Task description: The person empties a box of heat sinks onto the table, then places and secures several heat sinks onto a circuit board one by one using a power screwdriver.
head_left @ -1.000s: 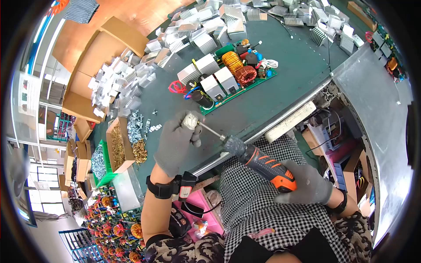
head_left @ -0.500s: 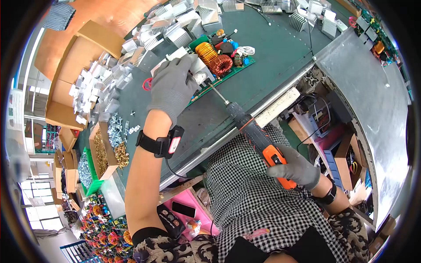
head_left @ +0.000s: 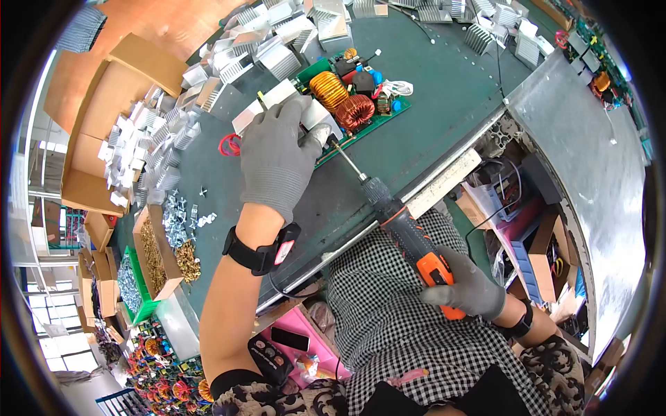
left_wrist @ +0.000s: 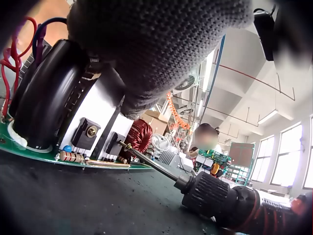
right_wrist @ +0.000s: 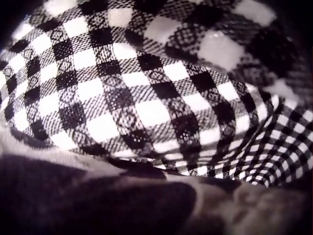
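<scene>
A green circuit board (head_left: 388,111) with copper coils and white heatsinks lies on the dark green bench. My gloved left hand (head_left: 277,156) rests on top of a white heatsink (head_left: 316,114) at the board's near-left end, fingers spread over it. My gloved right hand (head_left: 468,288) grips the orange-and-black electric screwdriver (head_left: 409,232). Its long bit (head_left: 345,159) reaches to the board's edge beside my left thumb. In the left wrist view the bit tip (left_wrist: 128,148) meets a component on the board (left_wrist: 73,159), under my glove (left_wrist: 156,44).
Loose aluminium heatsinks (head_left: 159,149) lie piled at the left and along the far edge. Cardboard boxes (head_left: 118,90) stand at the far left. Small boxes of screws (head_left: 163,246) sit near the bench's left front. A metal rail (head_left: 444,156) edges the bench. The right wrist view shows only checked cloth.
My left hand moved from the screwdriver's bit near the bench edge up onto the board's heatsink. The screwdriver followed, its bit now at the board. In the last half second little has shifted.
</scene>
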Demonstrator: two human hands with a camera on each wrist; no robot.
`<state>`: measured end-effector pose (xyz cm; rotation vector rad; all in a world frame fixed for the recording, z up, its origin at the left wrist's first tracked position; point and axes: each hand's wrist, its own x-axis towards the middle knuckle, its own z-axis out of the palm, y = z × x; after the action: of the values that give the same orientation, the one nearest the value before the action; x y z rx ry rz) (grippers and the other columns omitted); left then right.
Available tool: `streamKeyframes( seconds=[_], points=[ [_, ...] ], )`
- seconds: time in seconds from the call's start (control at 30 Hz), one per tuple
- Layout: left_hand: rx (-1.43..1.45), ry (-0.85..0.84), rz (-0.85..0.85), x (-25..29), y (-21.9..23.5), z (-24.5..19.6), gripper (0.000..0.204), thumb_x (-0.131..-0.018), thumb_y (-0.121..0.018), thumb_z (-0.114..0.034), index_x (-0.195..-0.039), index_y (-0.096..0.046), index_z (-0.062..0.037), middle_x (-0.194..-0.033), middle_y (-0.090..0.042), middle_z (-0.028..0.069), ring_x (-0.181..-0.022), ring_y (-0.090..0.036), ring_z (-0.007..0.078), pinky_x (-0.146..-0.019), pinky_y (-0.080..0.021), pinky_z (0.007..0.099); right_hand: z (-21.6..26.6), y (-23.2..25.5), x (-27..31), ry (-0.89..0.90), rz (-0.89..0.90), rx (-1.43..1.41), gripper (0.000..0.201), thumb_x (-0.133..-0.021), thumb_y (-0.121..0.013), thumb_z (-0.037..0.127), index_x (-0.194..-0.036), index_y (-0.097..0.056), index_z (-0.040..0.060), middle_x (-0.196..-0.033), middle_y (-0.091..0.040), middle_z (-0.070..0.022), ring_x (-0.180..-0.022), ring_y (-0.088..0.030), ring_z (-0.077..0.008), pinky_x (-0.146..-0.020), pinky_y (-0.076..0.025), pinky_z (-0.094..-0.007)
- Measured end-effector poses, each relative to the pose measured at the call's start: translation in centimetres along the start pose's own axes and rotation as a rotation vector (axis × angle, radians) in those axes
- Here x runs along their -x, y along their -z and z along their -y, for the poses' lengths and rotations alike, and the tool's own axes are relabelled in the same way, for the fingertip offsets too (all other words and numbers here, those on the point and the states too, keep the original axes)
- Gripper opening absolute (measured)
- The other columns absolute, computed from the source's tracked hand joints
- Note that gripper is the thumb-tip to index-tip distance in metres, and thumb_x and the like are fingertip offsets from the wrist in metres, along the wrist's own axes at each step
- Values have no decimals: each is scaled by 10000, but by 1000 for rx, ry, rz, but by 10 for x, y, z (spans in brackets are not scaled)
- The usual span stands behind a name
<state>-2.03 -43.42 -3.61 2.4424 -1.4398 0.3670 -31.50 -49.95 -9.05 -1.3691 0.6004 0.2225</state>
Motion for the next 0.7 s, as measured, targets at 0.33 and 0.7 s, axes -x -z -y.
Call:
streamKeyframes(
  seconds=[0.33,0.7],
  points=[
    [123,57,128,-6,12,1,423,-795,-659,-253,-1180,-592,-92,-969,-622,142,-891,-591,309,-795,-461,414,1,-3,-6,-44,6,13,683,-667,-794,387,-1132,-500,-20,-768,-523,-31,-709,-521,-119,-647,-480,-289],
    [210,5,81,-6,10,6,441,-749,-672,-191,-1154,-586,-40,-867,-601,116,-823,-562,283,-725,-448,406,-2,4,-5,-67,54,-36,733,-656,-812,423,-1152,-501,-18,-792,-545,-34,-714,-528,-126,-672,-481,-292]
  ],
)
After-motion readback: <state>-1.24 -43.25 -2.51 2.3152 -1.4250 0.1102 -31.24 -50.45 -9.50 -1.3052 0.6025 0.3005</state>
